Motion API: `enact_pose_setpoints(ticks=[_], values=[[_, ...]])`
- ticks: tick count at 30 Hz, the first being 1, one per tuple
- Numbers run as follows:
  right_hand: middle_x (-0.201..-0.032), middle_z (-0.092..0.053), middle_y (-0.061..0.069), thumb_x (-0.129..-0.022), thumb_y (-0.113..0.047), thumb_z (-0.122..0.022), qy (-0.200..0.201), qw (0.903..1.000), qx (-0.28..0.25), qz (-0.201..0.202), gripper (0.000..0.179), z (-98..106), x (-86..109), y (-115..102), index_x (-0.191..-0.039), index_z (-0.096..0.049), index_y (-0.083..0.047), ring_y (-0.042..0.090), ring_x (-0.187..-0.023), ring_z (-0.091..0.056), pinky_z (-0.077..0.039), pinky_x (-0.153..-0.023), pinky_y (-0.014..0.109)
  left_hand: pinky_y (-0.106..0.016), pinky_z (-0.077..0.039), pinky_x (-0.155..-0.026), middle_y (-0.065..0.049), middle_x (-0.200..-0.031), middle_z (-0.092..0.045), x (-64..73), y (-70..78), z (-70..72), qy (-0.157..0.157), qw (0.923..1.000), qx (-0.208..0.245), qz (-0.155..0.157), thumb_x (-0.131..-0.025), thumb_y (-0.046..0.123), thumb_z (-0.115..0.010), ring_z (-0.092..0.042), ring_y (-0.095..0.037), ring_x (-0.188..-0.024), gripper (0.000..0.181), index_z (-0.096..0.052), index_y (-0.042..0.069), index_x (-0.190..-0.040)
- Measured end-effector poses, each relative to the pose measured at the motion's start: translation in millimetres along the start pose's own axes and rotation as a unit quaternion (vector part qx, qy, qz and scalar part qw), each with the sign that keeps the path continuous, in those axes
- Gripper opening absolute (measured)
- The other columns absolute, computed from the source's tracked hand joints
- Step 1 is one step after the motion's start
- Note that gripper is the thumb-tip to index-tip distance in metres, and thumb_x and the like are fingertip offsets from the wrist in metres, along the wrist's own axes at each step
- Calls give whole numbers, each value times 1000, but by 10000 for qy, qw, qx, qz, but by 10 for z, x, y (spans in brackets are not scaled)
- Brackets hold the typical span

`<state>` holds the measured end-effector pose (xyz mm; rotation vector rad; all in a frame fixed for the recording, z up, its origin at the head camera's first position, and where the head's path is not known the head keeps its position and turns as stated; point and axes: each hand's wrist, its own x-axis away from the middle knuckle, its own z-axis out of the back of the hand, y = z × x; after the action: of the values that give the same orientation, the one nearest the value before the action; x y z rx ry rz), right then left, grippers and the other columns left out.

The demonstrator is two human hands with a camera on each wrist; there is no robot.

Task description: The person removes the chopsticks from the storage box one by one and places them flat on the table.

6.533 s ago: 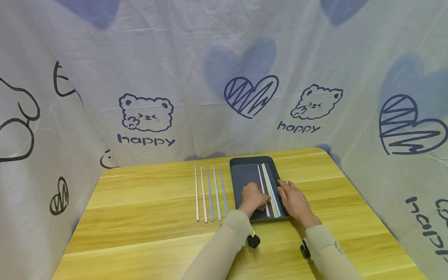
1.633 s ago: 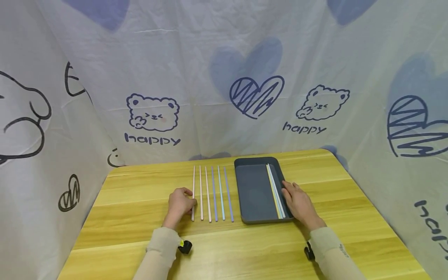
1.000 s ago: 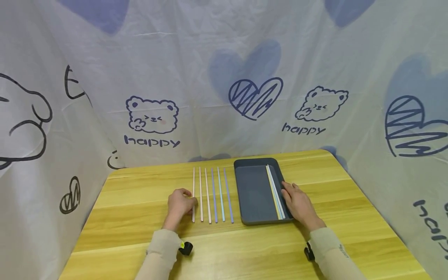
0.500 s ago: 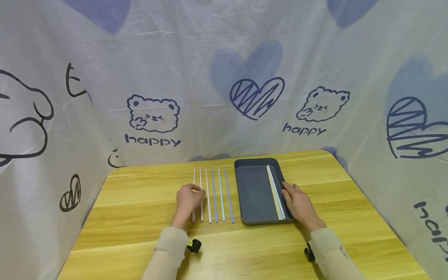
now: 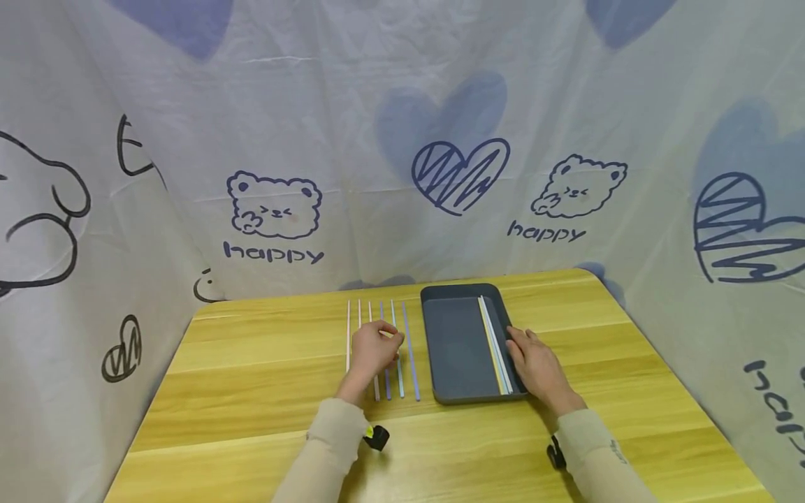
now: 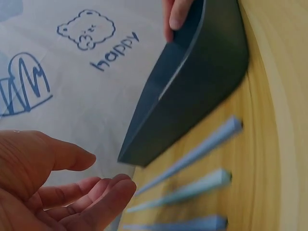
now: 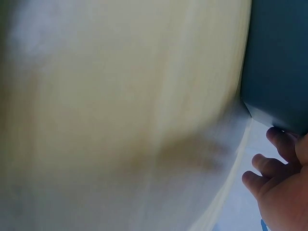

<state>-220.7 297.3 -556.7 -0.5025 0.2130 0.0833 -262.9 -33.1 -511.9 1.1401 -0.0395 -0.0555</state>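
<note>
Several chopsticks lie side by side on the table: pink ones such as the pink chopstick [image 5: 349,335] at the left, then a blue, a light blue [image 6: 192,190] and a blue-violet chopstick [image 5: 411,356]. Above the row hovers my left hand [image 5: 372,349], its fingers loosely bent, with a gap between thumb and fingertips [image 6: 126,187] and nothing held. To the right stands a dark grey tray [image 5: 455,349]. A bundle of thin chopsticks [image 5: 494,346], yellow, light blue and white, lies along its right side. My right hand [image 5: 537,367] holds the tray's right rim, thumb inside, fingers [image 7: 269,166] outside.
The wooden table [image 5: 239,377] has a rounded far right corner. A white cloth [image 5: 377,230] printed with bears and hearts hangs behind the table and at both sides. Each wrist carries a small black camera [image 5: 377,438].
My left hand took a pink chopstick from the tray, set it at the row's left end, released it, then moved right over the row. The right hand stays at the tray.
</note>
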Motion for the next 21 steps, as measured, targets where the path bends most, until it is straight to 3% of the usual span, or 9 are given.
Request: enact_pose_setpoints(ticks=[7,12,16,18,21], values=[[-152,-55,28,-114,-24,-47,4,10000,45,-38,47,-17,9,7,-154,-50,-1,54,-146,-43,-41,-117,71,-46,-69,-65,-26,-90,-77,-7,199,-217,-362,9987,357,-75,-99,14,-69,-77,-45,-79,24,-71,-3,-116],[-152,-55,28,-114,-25,-46,10,10000,49,-34,47,-23,13,17,-155,-50,-1,54,-146,-43,-41,-117,71,-44,-67,-59,-22,-81,-77,-42,278,-393,-466,9983,185,-294,-99,13,-69,-76,-41,-67,28,-71,-5,-120],[-151,-56,28,-114,-24,-46,69,9999,86,6,47,-20,16,29,-155,-50,-1,54,-146,-44,-41,-117,71,-38,-66,-55,-22,-81,-76,-74,334,-525,-584,9973,196,-389,-100,12,-69,-72,-27,-53,29,-70,-6,-122],[-151,-56,28,-114,-24,-46,95,9999,91,22,46,-19,17,32,-154,-50,-2,54,-146,-44,-41,-117,71,-34,-65,-53,-24,-83,-76,-84,358,-590,-652,9968,241,-393,-99,12,-69,-70,-21,-51,29,-69,-6,-122],[-152,-56,27,-114,-25,-45,59,9999,77,54,47,-19,14,43,-155,-50,-2,53,-147,-43,-41,-117,71,-31,-64,-52,-27,-89,-76,-83,387,-692,-805,9957,317,-332,-100,12,-69,-72,-24,-56,29,-68,-5,-123]])
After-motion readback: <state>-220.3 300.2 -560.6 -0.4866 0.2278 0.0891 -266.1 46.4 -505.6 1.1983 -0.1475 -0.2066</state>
